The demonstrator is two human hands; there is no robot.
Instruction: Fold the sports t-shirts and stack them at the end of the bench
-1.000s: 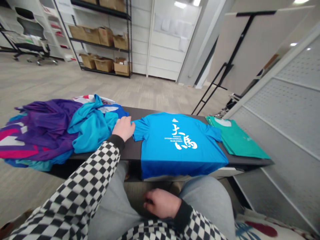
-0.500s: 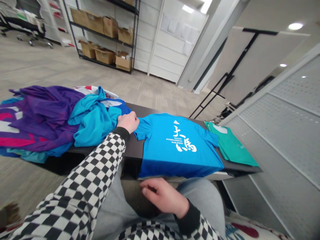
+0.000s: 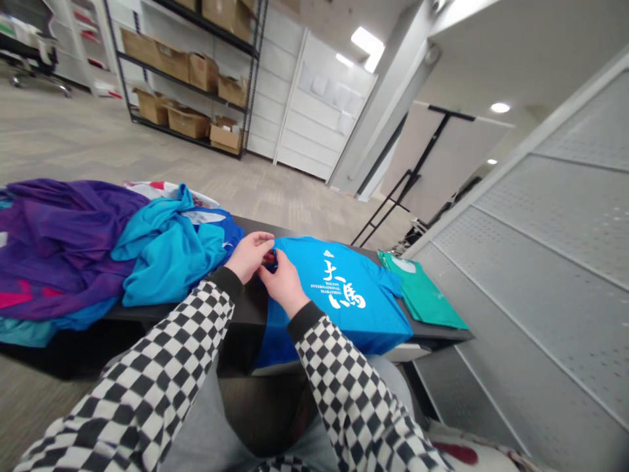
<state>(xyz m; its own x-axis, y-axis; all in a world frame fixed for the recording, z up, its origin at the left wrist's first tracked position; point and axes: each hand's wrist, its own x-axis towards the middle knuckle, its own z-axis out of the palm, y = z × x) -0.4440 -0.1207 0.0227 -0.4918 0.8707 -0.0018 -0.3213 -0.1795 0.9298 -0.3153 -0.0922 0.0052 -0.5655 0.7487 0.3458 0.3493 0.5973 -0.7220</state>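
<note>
A bright blue T-shirt (image 3: 339, 269) lies front up on the dark bench, white lettering on its chest and its hem hanging over the near edge. At its left sleeve, my left hand (image 3: 250, 255) has its fingers bent around the sleeve's end. Close beside it, my right hand (image 3: 285, 282) pinches the same sleeve between thumb and fingers. The hands nearly meet, and most of the sleeve is hidden behind them.
To the left is a heap of crumpled clothes, with a purple garment (image 3: 73, 229) and a light blue garment (image 3: 167, 249). Folded green shirts (image 3: 427, 292) lie at the bench's (image 3: 240, 314) right end, beside a grey perforated panel (image 3: 550, 262). Behind stands a shelf with cardboard boxes (image 3: 187, 121).
My right hand has risen from above my lap to the T-shirt's left sleeve, joining my left hand there. The sleeve, spread flat before, is now gathered at the hands. The view has shifted slightly.
</note>
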